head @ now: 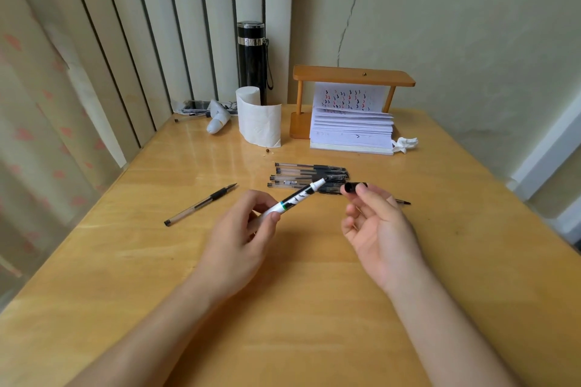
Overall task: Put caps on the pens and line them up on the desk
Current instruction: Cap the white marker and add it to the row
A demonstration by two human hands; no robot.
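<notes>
Centrally, left fingers [273, 216] pinch one uncapped marker [297, 197], right fingers [361, 190] pinch its cap [351, 187], before five capped pens [309, 176] at frame centre.

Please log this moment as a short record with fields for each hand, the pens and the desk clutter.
left hand: holds white marker, tip bare, pointing right
right hand: pinches black cap, apart from the tip
capped pens: row lying side by side behind the hands
uncapped pen: lies alone at left
desk: also bears flask, tissue roll, paper stack
</notes>
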